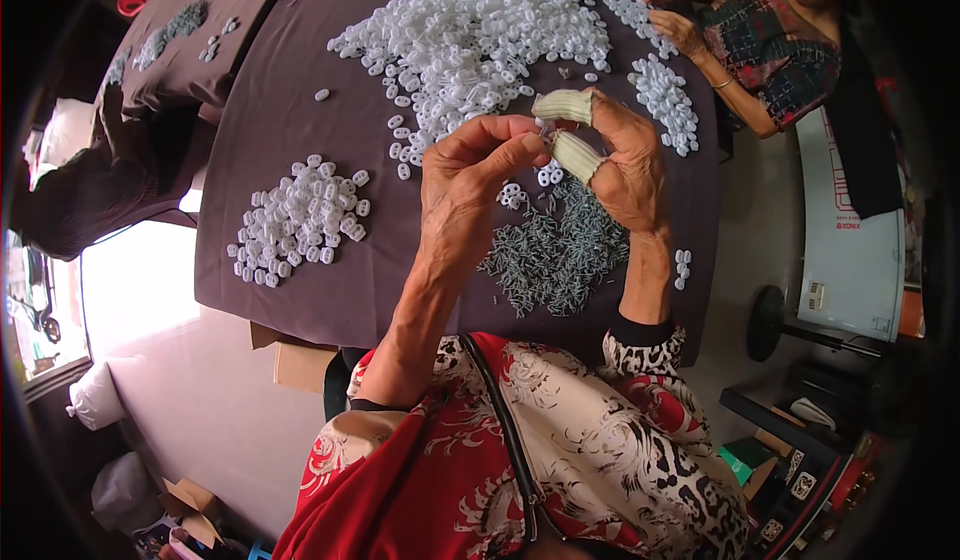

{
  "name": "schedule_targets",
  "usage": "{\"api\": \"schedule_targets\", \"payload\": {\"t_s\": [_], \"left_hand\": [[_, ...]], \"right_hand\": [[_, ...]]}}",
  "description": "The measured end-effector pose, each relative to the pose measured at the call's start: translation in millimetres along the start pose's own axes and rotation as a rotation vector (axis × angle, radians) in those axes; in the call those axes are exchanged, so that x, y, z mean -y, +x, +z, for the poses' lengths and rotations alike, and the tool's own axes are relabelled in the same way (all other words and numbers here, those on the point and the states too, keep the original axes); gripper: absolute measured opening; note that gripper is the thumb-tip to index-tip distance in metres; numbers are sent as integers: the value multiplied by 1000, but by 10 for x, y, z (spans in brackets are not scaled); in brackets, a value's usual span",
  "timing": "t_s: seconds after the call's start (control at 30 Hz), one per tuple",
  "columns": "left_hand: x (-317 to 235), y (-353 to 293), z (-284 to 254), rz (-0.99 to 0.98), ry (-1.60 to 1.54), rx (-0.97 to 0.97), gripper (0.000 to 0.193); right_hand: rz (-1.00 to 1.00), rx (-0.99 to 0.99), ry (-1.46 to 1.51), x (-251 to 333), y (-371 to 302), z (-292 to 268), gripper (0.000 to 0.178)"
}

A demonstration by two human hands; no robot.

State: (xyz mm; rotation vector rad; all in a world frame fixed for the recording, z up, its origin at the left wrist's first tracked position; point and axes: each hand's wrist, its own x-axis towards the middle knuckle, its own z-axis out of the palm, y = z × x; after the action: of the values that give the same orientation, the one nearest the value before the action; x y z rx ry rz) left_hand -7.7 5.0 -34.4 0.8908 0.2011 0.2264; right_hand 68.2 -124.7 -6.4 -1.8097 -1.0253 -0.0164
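Note:
My left hand (465, 175) and my right hand (632, 155) meet over the table, fingertips close together. Pale ribbed fabric sleeves cover the thumb and forefinger of the right hand. Between the right fingertips is a small white plastic piece (541, 122), partly hidden. The left thumb and forefinger are pinched against it; whatever they grip is too small to make out. Below the hands lies a heap of small grey-green pins (560, 252), with a few white two-holed plastic pieces (512, 196) at its upper edge.
A big heap of white two-holed pieces (490, 25) covers the table's far part. A smaller pile (300, 222) lies at left, several pieces (682, 268) at right. Across the right corner another person's hands (672, 22) work beside more piles (665, 105). A second table (190, 10) stands far left.

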Motion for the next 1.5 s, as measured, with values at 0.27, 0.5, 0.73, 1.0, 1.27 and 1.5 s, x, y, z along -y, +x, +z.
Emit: {"api": "schedule_targets", "payload": {"t_s": [0.27,0.5,0.73,1.0,1.27,1.5], "left_hand": [[19,4,-15,9,5,24,9],[-21,-23,69,22,14,19,9],[-28,-28,85,88,34,-11,8],[-12,-11,67,88,74,-9,11],[-10,14,107,110,112,2,12],[-39,7,118,77,210,28,11]], "right_hand": [[50,-2,24,10,17,8,29],[75,-20,407,-66,-53,-30,23],[271,-220,435,61,-31,92,19],[313,-147,443,-2,-44,34,20],[317,-131,460,7,-60,4,20],[284,12,346,-37,-68,-139,20]]}}
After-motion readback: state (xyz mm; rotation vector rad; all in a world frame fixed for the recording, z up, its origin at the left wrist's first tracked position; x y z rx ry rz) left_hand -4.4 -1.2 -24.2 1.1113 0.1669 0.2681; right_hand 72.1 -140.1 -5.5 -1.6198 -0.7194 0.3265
